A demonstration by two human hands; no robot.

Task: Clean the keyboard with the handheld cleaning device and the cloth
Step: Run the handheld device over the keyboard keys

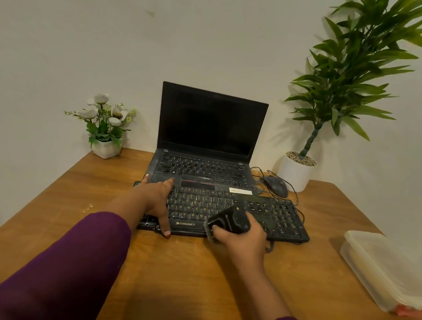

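A dusty black keyboard (274, 216) with yellow lettering lies across the wooden desk (167, 272), just in front of the laptop. My left hand (157, 201) rests flat on the keyboard's left end, fingers spread, thumb over the front edge. My right hand (242, 237) grips a small black handheld cleaning device (232, 220) at the keyboard's front edge near the middle; its brush end points down and left. No cloth shows in view.
An open black laptop (207, 138), screen dark, stands behind the keyboard. A wired mouse (276, 186) lies to its right. A white flower pot (105, 148) is back left, a tall potted plant (297, 172) back right. A translucent plastic box (385, 272) sits at the right edge.
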